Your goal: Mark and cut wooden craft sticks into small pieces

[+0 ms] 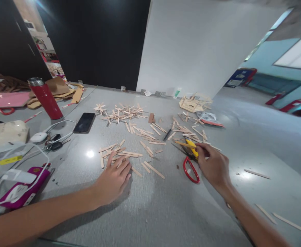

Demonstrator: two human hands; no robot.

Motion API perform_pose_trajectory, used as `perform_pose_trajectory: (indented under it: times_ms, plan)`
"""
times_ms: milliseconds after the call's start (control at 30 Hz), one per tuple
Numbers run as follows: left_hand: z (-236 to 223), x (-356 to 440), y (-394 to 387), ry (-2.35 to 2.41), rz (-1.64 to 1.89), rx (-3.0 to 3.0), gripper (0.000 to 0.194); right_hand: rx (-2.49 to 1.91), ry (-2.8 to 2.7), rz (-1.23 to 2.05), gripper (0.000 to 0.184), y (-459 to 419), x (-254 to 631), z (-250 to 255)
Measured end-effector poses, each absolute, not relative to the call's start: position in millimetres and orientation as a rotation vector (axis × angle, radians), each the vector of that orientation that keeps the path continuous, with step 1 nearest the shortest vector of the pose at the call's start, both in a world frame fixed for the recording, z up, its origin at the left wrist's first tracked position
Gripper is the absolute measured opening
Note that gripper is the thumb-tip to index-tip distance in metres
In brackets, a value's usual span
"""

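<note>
Low over the table, my left hand [114, 178] rests with its fingers spread and a little bent on a small pile of wooden craft sticks [132, 154]. Its fingertips partly cover the sticks. My right hand [214, 164] pinches one craft stick [183, 144] between thumb and fingers, the stick pointing left. Just behind and below that stick lies a yellow-handled tool [190, 145], partly hidden by my fingers, so its kind is unclear. A red scissor-like handle loop [191, 171] lies on the table close to my right hand.
More loose sticks [127, 111] spread across the middle. A stick-built frame [195, 103] and a plastic packet [209, 118] sit at the back right. On the left are a phone [84, 122], red bottle [46, 99], keys [55, 144], white cables and a purple case [38, 178].
</note>
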State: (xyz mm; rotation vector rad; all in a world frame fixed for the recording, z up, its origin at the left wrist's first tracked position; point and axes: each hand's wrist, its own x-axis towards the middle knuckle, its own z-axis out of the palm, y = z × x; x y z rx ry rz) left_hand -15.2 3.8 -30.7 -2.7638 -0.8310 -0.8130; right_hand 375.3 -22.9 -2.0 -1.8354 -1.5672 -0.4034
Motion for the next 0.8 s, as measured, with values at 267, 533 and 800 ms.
perform_pose_trajectory:
  times_ms: [267, 533, 800]
  plan:
    - [-35, -14, 4, -0.727, -0.775, -2.758, 0.027, -1.853, -1.758, -0.36, 0.035, -12, 381, -20]
    - [-18, -19, -19, -0.708, -0.684, -2.691, 0.038, -1.843, -2.165, -0.368, 0.035, 8, 366, -9]
    - [-3, -17, -33, -0.486, -0.848, -2.732, 0.03, -1.995, -2.466, -0.403, 0.046, 86, 351, 19]
